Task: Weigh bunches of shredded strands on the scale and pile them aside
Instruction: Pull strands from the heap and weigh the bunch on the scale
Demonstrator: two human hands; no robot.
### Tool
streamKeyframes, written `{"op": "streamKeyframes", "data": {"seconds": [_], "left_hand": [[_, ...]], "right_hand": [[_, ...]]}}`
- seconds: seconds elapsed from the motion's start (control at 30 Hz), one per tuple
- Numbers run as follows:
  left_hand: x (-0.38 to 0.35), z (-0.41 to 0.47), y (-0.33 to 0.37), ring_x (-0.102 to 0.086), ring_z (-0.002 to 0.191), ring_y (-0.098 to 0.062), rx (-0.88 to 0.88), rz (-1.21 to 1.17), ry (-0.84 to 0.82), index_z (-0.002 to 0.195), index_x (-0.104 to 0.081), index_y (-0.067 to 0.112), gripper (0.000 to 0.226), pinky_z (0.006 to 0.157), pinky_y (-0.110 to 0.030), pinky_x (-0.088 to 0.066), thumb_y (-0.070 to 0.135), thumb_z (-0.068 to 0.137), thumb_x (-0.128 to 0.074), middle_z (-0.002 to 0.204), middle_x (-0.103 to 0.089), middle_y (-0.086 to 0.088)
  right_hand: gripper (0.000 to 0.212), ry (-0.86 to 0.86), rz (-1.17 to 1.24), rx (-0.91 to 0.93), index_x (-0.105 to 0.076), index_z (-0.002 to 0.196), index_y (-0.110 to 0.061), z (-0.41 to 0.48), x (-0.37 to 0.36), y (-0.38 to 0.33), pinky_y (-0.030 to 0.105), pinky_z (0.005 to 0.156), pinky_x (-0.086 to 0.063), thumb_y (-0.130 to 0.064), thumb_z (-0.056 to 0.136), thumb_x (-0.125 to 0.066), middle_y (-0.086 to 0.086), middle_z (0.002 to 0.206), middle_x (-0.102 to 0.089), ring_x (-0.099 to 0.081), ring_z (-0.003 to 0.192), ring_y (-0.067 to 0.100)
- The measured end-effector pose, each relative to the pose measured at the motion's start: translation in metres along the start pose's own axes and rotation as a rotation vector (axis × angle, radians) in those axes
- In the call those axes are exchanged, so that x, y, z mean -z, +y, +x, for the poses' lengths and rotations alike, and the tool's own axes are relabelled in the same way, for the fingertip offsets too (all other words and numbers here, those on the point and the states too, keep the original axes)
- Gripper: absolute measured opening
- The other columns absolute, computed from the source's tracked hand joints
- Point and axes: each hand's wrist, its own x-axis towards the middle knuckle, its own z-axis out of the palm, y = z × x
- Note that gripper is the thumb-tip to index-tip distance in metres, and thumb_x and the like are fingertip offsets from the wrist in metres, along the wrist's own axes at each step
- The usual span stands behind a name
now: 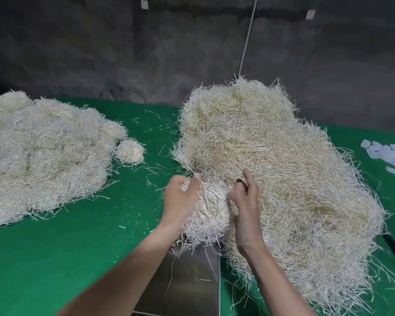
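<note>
A bunch of pale shredded strands [209, 213] is held between both hands above the far end of the steel scale plate [187, 277]. My left hand [180, 199] grips its left side with curled fingers. My right hand [246, 201] presses against its right side, fingers partly spread. Right behind the bunch rises the big loose heap of strands [271, 160]. A second flatter pile of strands [43, 151] lies at the left, with one small rounded bunch [130, 150] at its right edge.
Everything lies on a green cloth-covered table [78, 258] scattered with stray strands. White paper scraps [388, 153] sit at the right edge. A dark concrete wall [146, 53] stands behind, with a thin white cord [248, 37] running down it.
</note>
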Motion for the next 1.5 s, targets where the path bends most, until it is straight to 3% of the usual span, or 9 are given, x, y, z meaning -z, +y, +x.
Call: {"op": "streamKeyframes", "data": {"seconds": [0.1,0.27,0.5,0.67,0.83,1.0,1.2,1.4,1.5], "left_hand": [[-0.010,-0.005,0.008,-0.058,0.097,-0.006,0.073,-0.176,-0.131,0.120,-0.050,0.014,0.066,0.075,-0.022,-0.047,0.066,0.080,-0.048,0.119,-0.057,-0.002],[-0.011,-0.029,0.003,-0.039,0.130,-0.012,0.219,-0.416,-0.285,0.143,-0.031,0.034,0.082,0.105,-0.043,-0.034,0.078,0.074,-0.037,0.146,-0.038,0.007],[-0.023,0.005,0.011,-0.067,0.083,-0.024,0.518,-0.588,-0.031,0.127,-0.053,0.006,0.070,0.068,-0.029,-0.056,0.061,0.082,-0.054,0.100,-0.067,-0.011],[-0.029,-0.024,0.001,-0.064,0.081,-0.012,0.505,-0.360,-0.058,0.137,-0.042,0.015,0.084,0.056,-0.020,-0.050,0.077,0.080,-0.037,0.104,-0.062,-0.008],[-0.016,0.007,0.012,-0.038,0.032,-0.012,0.491,-0.552,-0.053,0.064,-0.051,0.019,0.052,0.039,-0.024,-0.031,0.068,0.082,-0.043,0.042,-0.039,0.005],[-0.022,-0.010,-0.004,-0.039,0.038,-0.007,0.385,-0.263,-0.073,0.089,-0.054,0.011,0.041,0.051,-0.024,-0.033,0.051,0.094,-0.042,0.042,-0.041,0.010],[-0.016,0.010,-0.003,-0.049,0.057,0.014,-0.127,0.108,-0.086,0.108,-0.042,0.027,0.030,0.049,-0.006,-0.039,0.044,0.089,-0.059,0.083,-0.043,0.019],[-0.016,-0.002,-0.010,-0.053,0.103,0.003,0.069,-0.280,-0.208,0.115,-0.050,0.027,0.069,0.075,-0.017,-0.041,0.079,0.069,-0.045,0.118,-0.057,0.013],[-0.021,0.001,-0.010,-0.070,0.083,-0.010,0.368,-0.496,-0.223,0.102,-0.064,0.020,0.057,0.074,-0.026,-0.055,0.069,0.083,-0.042,0.091,-0.073,0.006]], "right_hand": [[0.052,-0.131,-0.258,0.009,-0.028,0.116,-0.074,-0.005,-0.014,-0.006,0.014,0.083,-0.038,-0.071,0.071,-0.055,-0.052,0.115,-0.031,-0.039,0.102,-0.024],[0.043,0.290,-0.057,-0.078,-0.042,0.128,-0.037,0.028,-0.002,-0.009,0.028,0.094,-0.048,-0.045,0.088,-0.056,-0.011,0.136,-0.043,-0.046,0.118,-0.008],[0.017,0.191,-0.516,0.394,-0.048,0.083,-0.026,-0.013,-0.037,0.020,0.021,0.070,-0.037,-0.043,0.084,-0.052,-0.009,0.090,-0.043,-0.045,0.083,0.009],[0.044,0.229,-0.336,0.167,-0.033,0.055,-0.015,0.029,-0.015,0.004,0.035,0.053,-0.029,-0.016,0.098,-0.045,0.002,0.053,-0.033,-0.026,0.051,0.015],[0.038,0.276,-0.452,0.279,-0.038,0.055,-0.021,-0.006,-0.054,0.017,0.031,0.044,-0.022,-0.024,0.093,-0.043,-0.003,0.048,-0.033,-0.029,0.045,0.013],[0.028,0.244,-0.254,0.053,-0.042,0.068,-0.017,0.023,-0.019,0.012,0.026,0.059,-0.038,-0.006,0.094,-0.049,-0.003,0.076,-0.057,-0.049,0.061,-0.001],[0.046,-0.083,-0.034,-0.055,-0.031,0.127,-0.058,0.011,-0.027,0.016,0.011,0.092,-0.030,-0.071,0.083,-0.029,-0.050,0.123,-0.028,-0.034,0.115,-0.020],[0.050,0.327,0.288,-0.312,-0.045,0.129,-0.017,0.040,-0.022,0.010,0.053,0.098,-0.044,-0.051,0.092,-0.045,0.011,0.130,-0.053,-0.051,0.120,0.028],[0.026,0.299,0.056,-0.114,-0.050,0.110,-0.026,0.029,-0.028,0.004,0.023,0.069,-0.053,-0.046,0.097,-0.039,0.002,0.101,-0.062,-0.062,0.088,0.008]]}}
